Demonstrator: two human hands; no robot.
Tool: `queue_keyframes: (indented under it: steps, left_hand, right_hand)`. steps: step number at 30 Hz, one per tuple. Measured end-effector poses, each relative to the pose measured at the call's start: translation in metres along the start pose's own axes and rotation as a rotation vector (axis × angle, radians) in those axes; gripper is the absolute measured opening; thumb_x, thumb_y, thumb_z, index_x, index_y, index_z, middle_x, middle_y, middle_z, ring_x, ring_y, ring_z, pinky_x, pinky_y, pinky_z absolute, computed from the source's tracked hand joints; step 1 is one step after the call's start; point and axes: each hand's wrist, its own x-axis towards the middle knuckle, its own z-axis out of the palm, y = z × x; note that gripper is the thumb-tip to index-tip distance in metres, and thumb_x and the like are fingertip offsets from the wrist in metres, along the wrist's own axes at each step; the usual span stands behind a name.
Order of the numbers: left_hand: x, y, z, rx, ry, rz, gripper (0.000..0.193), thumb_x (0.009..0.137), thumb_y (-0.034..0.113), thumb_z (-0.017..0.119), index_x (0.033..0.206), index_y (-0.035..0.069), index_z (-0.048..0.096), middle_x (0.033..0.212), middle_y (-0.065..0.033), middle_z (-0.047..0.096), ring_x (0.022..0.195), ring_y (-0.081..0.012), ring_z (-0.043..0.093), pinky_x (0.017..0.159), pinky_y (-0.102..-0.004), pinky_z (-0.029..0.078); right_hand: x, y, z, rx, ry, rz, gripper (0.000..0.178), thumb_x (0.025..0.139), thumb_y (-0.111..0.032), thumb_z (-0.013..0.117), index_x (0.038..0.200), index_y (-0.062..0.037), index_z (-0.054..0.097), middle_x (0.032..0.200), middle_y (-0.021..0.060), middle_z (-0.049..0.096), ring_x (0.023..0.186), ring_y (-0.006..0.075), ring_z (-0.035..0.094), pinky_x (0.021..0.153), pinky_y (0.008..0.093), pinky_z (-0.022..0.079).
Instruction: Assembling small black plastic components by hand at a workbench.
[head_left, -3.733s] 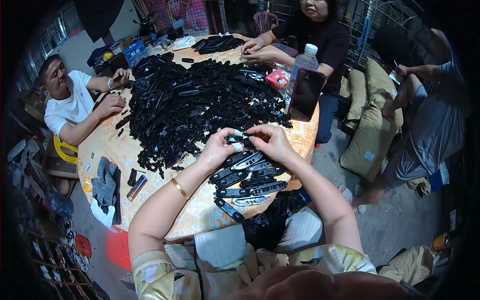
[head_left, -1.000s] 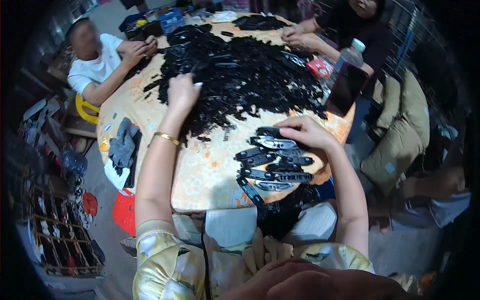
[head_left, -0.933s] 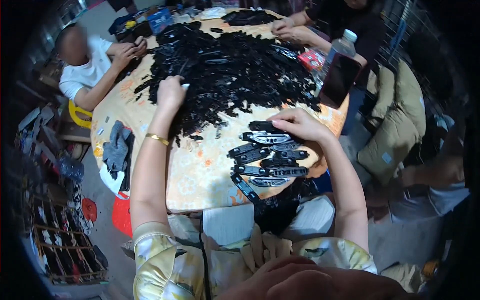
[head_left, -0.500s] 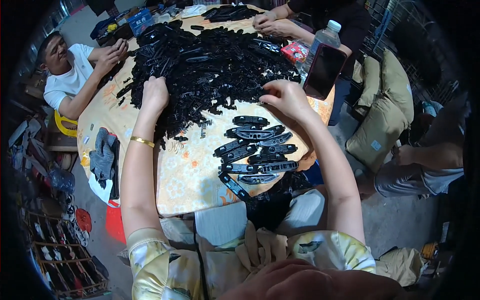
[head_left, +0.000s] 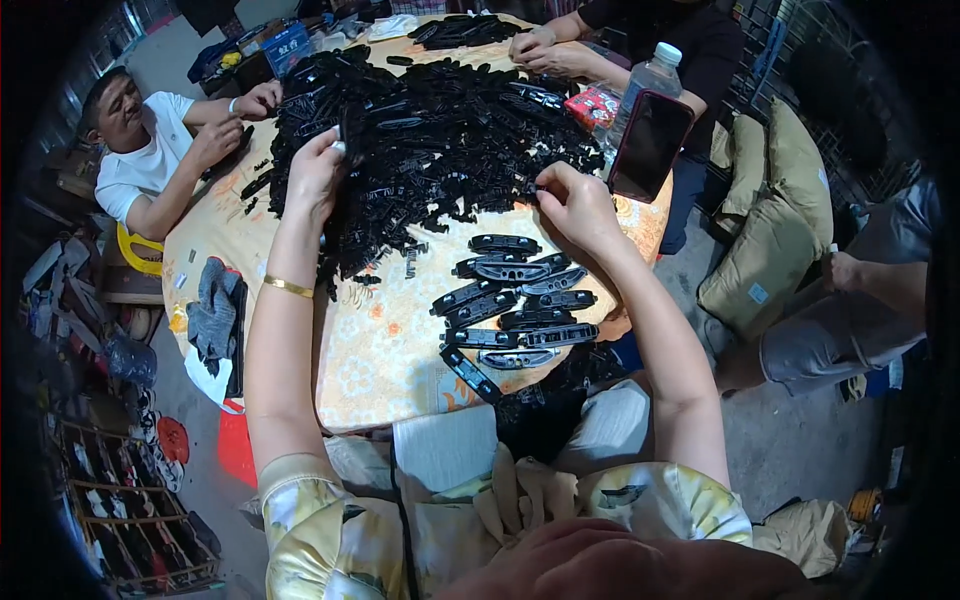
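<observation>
A big heap of black plastic parts (head_left: 430, 125) covers the far middle of the round table. At the heap's left side my left hand (head_left: 314, 178) is closed, with a dark plastic part (head_left: 345, 135) at its fingertips; its full shape is lost against the heap. My right hand (head_left: 580, 208) is at the heap's near right edge, thumb and forefinger drawn together; whatever is between them is too small to name. Below, between my forearms, long curved black plastic pieces (head_left: 512, 271) lie in an overlapping column on the patterned cloth (head_left: 360, 375).
A phone (head_left: 650, 147) stands propped against a clear bottle (head_left: 655, 75) beyond my right hand. A grey glove (head_left: 212, 310) lies at the left edge. One person (head_left: 150, 160) sits left, another's hands (head_left: 545, 52) rest far right. Stuffed sacks (head_left: 765, 250) stand right.
My left hand has lifted and turned, and a dark part now shows at its fingertips. My right hand has shifted slightly right and its fingers have drawn together. The person at left has lowered their hands.
</observation>
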Motion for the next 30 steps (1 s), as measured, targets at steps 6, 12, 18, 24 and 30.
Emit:
queue_keyframes:
  steps: [6,12,18,24,30]
  left_hand:
    - [-0.014,0.0,0.022,-0.941,-0.238,-0.255,0.029,0.086,-0.006,0.036,0.114,-0.013,0.042,0.112,-0.026,0.049,0.101,-0.0353,0.055,0.093,-0.0451,0.047]
    - [-0.024,-0.007,0.033,-0.942,-0.201,-0.309,0.032,0.09,0.013,0.055,0.111,-0.01,0.048,0.101,-0.0208,0.054,0.096,-0.0321,0.058,0.088,-0.0461,0.051]
    - [-0.049,0.005,0.054,-0.778,-0.511,-0.206,0.044,0.083,0.003,0.058,0.124,-0.004,0.044,0.103,-0.0151,0.056,0.096,-0.0233,0.058,0.097,-0.0418,0.046]
    - [-0.073,0.012,0.069,-0.608,-0.558,-0.214,0.039,0.082,0.008,0.065,0.119,0.003,0.053,0.108,-0.0067,0.061,0.096,-0.0122,0.058,0.086,-0.0278,0.048]
    - [-0.087,0.014,0.08,-0.622,-0.67,-0.163,0.031,0.081,0.001,0.063,0.111,0.002,0.057,0.112,-0.0127,0.06,0.098,-0.0154,0.06,0.088,-0.0284,0.049]
  right_hand:
    - [-0.006,0.001,-0.007,0.096,-0.145,-0.032,0.018,0.076,-0.011,0.059,0.091,-0.0018,0.064,0.073,0.0131,0.064,0.063,0.0217,0.062,0.061,0.0313,0.05]
    - [-0.01,-0.003,-0.008,0.019,-0.156,-0.065,0.013,0.08,-0.013,0.061,0.085,-0.0014,0.063,0.073,0.014,0.064,0.065,0.0259,0.063,0.06,0.0331,0.049]
    - [-0.008,-0.002,-0.01,-0.021,-0.034,-0.033,0.01,0.079,-0.01,0.061,0.085,-0.0019,0.06,0.071,0.0121,0.063,0.063,0.0233,0.063,0.06,0.0316,0.049]
    - [-0.007,-0.035,-0.014,0.468,0.011,0.139,0.012,0.078,-0.003,0.067,0.088,0.0006,0.062,0.082,0.0032,0.065,0.075,0.0066,0.061,0.065,0.02,0.049]
    - [-0.01,-0.053,-0.011,0.356,0.198,-0.287,0.012,0.073,0.0,0.069,0.085,0.0003,0.067,0.084,0.0094,0.068,0.076,0.0163,0.065,0.069,0.0256,0.051]
